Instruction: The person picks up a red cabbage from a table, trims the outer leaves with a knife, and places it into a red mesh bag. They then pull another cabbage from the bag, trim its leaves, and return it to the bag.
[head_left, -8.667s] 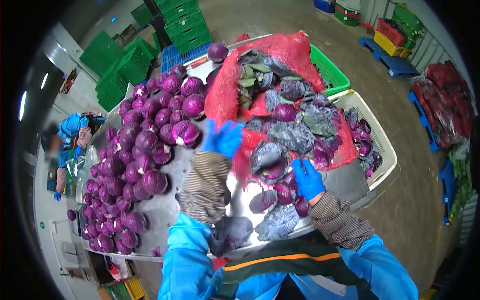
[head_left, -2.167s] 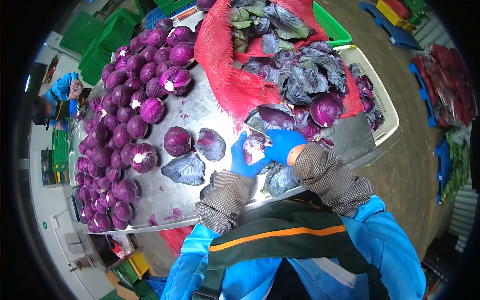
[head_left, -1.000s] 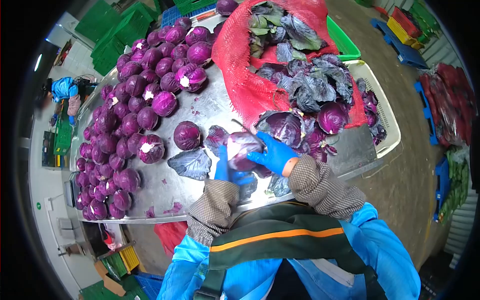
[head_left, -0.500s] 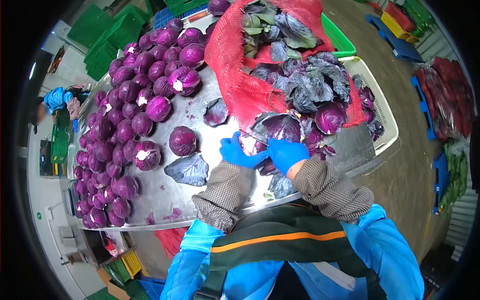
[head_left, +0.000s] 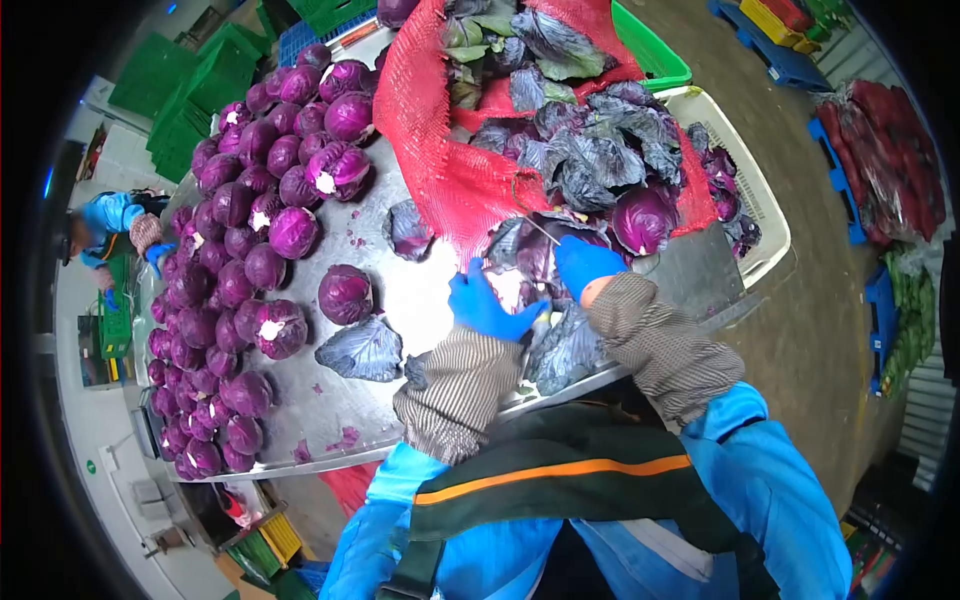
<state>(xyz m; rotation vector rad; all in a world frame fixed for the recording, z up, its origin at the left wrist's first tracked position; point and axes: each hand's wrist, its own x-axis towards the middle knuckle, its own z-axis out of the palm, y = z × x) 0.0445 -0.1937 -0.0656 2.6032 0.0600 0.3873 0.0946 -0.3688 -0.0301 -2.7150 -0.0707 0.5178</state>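
My left hand, in a blue glove, has its thumb spread from its fingers and rests against a red cabbage with a pale cut patch and loose outer leaves. My right hand, also gloved in blue, is closed around a thin knife, its blade pointing up and left over that cabbage. Another purple cabbage lies to the upper right. A loose dark leaf is below my hands at the table edge. Red mesh lies beyond them under a heap of leaves.
Many red cabbages cover the left of the metal table. A white crate and a green crate stand at the right. Another person is at the far left.
The knife hand has moved up a little and its blade now shows above the cabbage. My left hand's thumb is further from its fingers. The view has shifted slightly, and the other person shows more.
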